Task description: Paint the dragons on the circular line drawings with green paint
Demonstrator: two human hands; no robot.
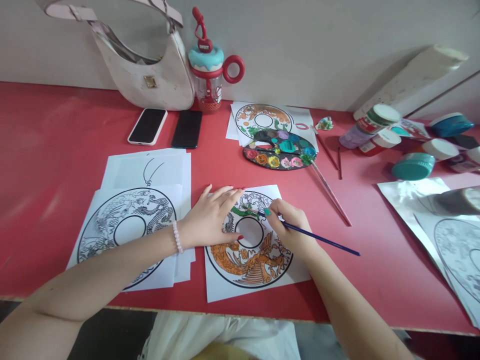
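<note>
My right hand (290, 225) pinches a dark blue paintbrush (318, 237) near its tip, which rests on the green part of a printed ring picture (225, 287). An orange-painted phoenix (258, 262) fills the lower part of that ring; a dragon above it is partly green. My left hand (213, 215) lies flat with fingers spread on the sheet's left side, hiding some of the drawing. Beyond the hands sits a black paint palette (262, 161) with several colours. A second brush (332, 195) leans with its bristles in the palette's green paint.
Uncoloured ring sheets (93, 200) lie at left. Behind them are a white phone (147, 126), a black phone (187, 130), a handbag (150, 75) and a cup (208, 85). Paint jars (412, 166) crowd the right, near more sheets (423, 225). A painted sheet (234, 112) lies partly under the palette.
</note>
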